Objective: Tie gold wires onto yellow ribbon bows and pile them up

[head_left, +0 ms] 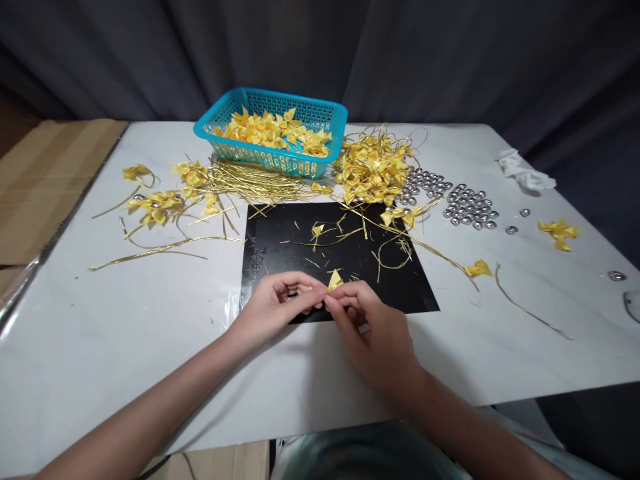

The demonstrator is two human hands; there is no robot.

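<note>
Both hands meet over the near part of a black mat (280, 233). Between their fingertips is a yellow ribbon bow (335, 280), with one pointed end sticking up. My left hand (287, 297) pinches it from the left with thumb and forefinger. From the right, my right hand (373, 323) pinches the same bow. The fingers hide most of it, so I cannot tell whether a cord is on it. Just beyond, a small yellow ribbon piece (317, 231) lies on the mat among gold cord snippets (395, 257).
A turquoise basket (270, 163) of yellow bows stands at the back. Before it lie gold cords (255, 181). Right of it are a heap of corded bows (373, 167) and silver oval beads (470, 207). More bows (157, 205) lie left; crumpled white tissue (525, 172) lies far right.
</note>
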